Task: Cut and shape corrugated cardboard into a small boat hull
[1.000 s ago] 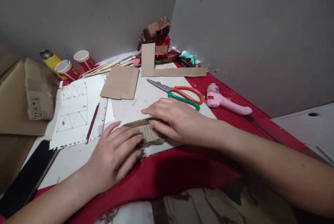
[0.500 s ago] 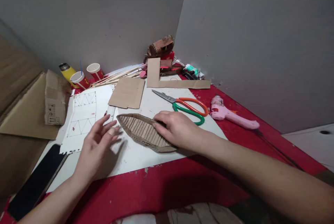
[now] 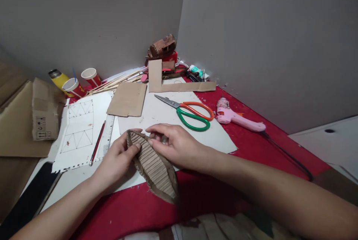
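A leaf-shaped piece of ribbed corrugated cardboard (image 3: 153,167) is held up over the near edge of the table, its pointed end toward me. My left hand (image 3: 116,161) grips its far left edge, thumb on the ribbed face. My right hand (image 3: 175,145) pinches the far right edge with fingers curled over it. Both hands are closed on the piece. Under them lies a large white sheet (image 3: 159,115) on the red table cover (image 3: 195,195).
Orange-and-green scissors (image 3: 190,111) and a pink glue gun (image 3: 236,117) lie to the right. Flat cardboard pieces (image 3: 127,100), an L-shaped strip (image 3: 165,83), wooden sticks, paper cups (image 3: 91,77), a drawn paper with pencil and ruler (image 3: 97,141), and a cardboard box (image 3: 44,109) sit left and behind.
The cardboard piece has been lifted off the white sheet and turned so it points toward me. My left hand, which was open beside it, now grips it.
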